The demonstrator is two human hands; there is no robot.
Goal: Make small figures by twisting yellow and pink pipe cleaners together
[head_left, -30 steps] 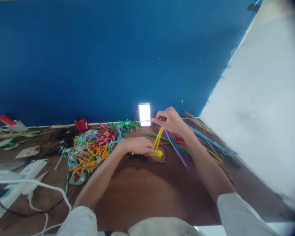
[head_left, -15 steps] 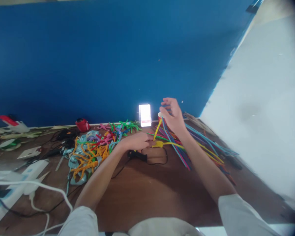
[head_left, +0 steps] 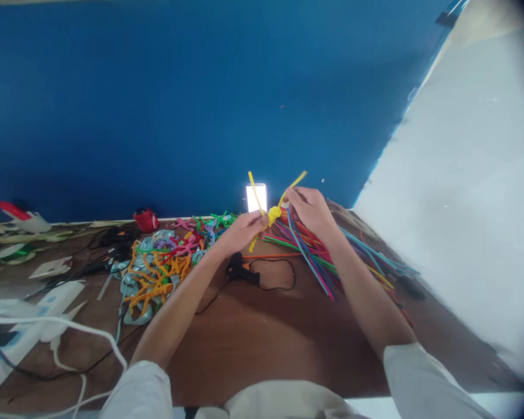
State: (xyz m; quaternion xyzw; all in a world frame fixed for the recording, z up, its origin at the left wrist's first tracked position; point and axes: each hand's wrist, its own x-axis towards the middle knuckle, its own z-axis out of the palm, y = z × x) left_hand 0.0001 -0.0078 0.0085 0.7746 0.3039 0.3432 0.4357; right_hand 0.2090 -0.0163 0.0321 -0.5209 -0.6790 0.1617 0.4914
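A yellow pipe-cleaner figure [head_left: 274, 215] with a wound knot in its middle and long loose ends is held up between my hands. My left hand [head_left: 244, 230] pinches its lower left side. With fingertips closed, my right hand [head_left: 308, 206] grips the strand that slants up to the right. Another yellow end sticks up in front of the lit phone [head_left: 257, 198]. Below my left hand a black glue gun [head_left: 241, 271] lies on the table with its cord looped beside it. Loose long pipe cleaners [head_left: 314, 265] in several colours spread under my right hand and forearm.
At left, a heap of twisted pipe-cleaner figures [head_left: 159, 279] lies on the brown table [head_left: 262, 343]. A red pouch-like item [head_left: 145, 220] stands near the blue wall [head_left: 179, 105]. A white power strip [head_left: 35, 326] and cables occupy the near left. A white wall [head_left: 454, 221] bounds the right.
Both hands have lifted the yellow pipe-cleaner piece off the table. My right hand, open and apart before, has come down and closed on one strand. The glue gun is now more exposed.
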